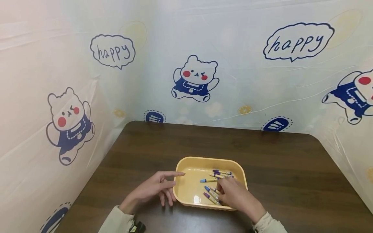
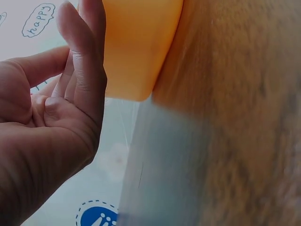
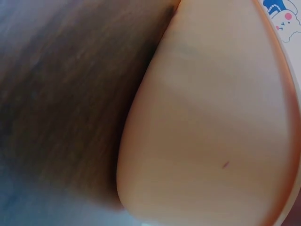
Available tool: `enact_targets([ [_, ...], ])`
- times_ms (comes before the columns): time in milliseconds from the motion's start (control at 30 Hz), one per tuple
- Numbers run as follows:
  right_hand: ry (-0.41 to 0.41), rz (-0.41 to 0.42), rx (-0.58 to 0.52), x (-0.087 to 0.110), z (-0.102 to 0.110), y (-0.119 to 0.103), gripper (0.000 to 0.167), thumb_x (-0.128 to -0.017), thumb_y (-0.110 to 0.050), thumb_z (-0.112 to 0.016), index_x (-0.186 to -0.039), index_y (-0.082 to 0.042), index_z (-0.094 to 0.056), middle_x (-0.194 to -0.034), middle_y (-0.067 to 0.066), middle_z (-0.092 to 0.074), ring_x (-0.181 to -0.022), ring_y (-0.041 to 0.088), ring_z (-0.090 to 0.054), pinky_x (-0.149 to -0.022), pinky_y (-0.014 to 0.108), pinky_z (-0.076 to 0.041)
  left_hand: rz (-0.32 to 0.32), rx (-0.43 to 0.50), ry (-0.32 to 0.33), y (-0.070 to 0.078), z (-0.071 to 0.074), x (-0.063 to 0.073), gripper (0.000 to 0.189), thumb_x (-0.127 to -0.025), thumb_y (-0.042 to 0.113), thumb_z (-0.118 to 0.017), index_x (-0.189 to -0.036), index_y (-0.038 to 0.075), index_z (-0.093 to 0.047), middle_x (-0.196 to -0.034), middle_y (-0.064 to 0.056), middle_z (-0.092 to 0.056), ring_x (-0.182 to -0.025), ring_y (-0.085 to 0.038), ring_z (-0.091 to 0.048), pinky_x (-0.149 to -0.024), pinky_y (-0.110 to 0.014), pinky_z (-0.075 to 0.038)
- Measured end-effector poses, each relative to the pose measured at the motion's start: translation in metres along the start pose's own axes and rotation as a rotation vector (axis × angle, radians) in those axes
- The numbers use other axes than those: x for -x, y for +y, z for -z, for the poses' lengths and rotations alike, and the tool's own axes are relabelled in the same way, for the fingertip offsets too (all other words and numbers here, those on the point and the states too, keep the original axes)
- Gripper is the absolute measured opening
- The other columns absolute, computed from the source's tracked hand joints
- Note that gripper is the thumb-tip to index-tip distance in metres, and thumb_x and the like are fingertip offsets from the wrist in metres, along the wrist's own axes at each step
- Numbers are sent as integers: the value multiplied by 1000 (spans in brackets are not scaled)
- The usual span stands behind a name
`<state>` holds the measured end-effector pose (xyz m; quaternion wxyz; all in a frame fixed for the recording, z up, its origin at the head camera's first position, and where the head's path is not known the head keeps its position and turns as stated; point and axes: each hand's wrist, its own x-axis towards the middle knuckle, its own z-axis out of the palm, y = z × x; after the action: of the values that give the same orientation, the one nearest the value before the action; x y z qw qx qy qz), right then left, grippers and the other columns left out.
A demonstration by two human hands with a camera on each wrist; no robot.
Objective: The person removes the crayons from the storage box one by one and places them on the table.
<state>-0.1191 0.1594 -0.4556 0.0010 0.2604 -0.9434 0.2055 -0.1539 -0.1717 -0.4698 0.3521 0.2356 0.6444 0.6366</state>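
Note:
A yellow plastic basket [image 1: 192, 207] with rounded corners stands on the table. Several crayons lie on its right side, among them a light blue crayon [image 1: 208, 180], a dark blue crayon [image 1: 210, 191] and two purple-tipped ones. At the basket's left rim is my left hand [image 1: 154, 187], its index finger reaching over the edge; the left wrist view shows this hand [image 2: 70, 89] beside the outer wall [image 2: 134, 56]. My right hand [image 1: 236, 194] reaches inside, bent fingers down among the crayons. Its fingertips are partly hidden, so a grip on a crayon cannot be made out.
A dark brown wooden table [image 1: 276, 168] carries the basket. Behind it and on both sides hangs a pale printed curtain [image 1: 233, 81] with cartoon bears. In the right wrist view the basket's outer wall [image 3: 211, 117] fills much of the frame.

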Motion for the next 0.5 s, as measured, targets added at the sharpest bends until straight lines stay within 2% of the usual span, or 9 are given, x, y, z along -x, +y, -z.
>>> enact_targets([
  [200, 36, 12, 7, -1, 5, 0, 17, -69, -4, -71, -70, -15, -59, -63, -11, -45, -59, 3, -40, -52, 21, -36, -43, -21, -21, 4, 0, 1, 46, -106, 7, -44, -151, 0, -38, -80, -20, -72, -54, -16, -66, -42, -21, -45],
  [333, 81, 24, -4, -1, 8, -2, 15, -67, -1, -67, -72, -13, -61, -64, -11, -45, -60, 3, -41, -53, 20, -37, -44, -23, -18, 5, 1, 0, 46, -106, 7, -45, -151, 0, -38, -80, -18, -73, -52, -14, -64, -41, -19, -41],
  [500, 139, -57, 2, 3, 13, -2, 14, -72, -1, -71, -75, -13, -64, -67, -11, -48, -60, 2, -42, -53, 21, -38, -31, -8, -10, 4, 0, 0, 46, -106, 7, -45, -151, 0, -38, -79, -16, -73, -52, -14, -64, -41, -18, -40],
])
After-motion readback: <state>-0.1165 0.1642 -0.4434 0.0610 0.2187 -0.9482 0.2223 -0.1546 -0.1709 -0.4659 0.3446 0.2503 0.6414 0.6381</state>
